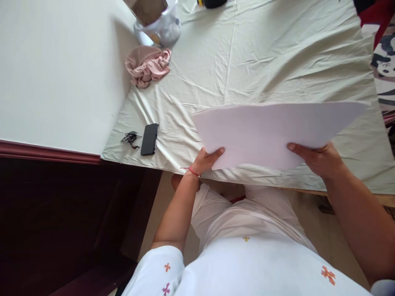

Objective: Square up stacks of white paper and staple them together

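White board [271, 131], broad and flat, hangs over the pale bedsheet [262, 53] ahead of me; I grip its near edge with my left hand [205, 160] and right hand [317, 158], thumbs on top. Beyond my left hand lie a pink cloth [148, 65], black phone [149, 139] and keys [130, 137].

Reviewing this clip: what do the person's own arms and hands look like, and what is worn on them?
Both hands are bare, no gloves. The left hand has a thin red string bracelet at the wrist, and that arm is bare up to a short white sleeve with small orange and purple flower marks. The right hand shows no rings or watch; its forearm is bare.
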The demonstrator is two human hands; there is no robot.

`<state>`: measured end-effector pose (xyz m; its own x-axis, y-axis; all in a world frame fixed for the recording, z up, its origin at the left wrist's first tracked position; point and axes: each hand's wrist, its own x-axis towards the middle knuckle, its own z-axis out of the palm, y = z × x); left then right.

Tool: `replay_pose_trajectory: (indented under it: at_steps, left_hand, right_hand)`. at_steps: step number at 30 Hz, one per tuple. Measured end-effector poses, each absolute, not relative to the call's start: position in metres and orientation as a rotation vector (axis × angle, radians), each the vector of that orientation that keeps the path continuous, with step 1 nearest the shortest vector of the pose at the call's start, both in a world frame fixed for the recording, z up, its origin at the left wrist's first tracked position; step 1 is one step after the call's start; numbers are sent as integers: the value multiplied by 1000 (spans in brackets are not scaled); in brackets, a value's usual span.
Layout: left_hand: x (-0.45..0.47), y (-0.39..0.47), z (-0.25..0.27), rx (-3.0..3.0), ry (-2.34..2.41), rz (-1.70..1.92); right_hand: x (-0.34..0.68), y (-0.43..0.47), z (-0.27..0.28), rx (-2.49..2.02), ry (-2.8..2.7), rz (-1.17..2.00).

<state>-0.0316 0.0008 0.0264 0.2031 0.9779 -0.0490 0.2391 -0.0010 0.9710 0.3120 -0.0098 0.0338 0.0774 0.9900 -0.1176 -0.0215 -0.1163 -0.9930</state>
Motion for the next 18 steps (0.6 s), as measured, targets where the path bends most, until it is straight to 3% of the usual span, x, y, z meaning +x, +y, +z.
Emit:
replay_pose_trajectory:
  at_steps: [6,14,18]
  left_hand:
    - [-33,-1,37,1236,1141,690]
    - [-21,7,55,1436,1064,177]
    - [-7,17,62,1639,943,37]
  right_hand:
    - [334,-6,43,-1591,-950,1492]
    - [347,14,63,-1834,-1806,587]
    - [336,15,85,-1703,-2077,957]
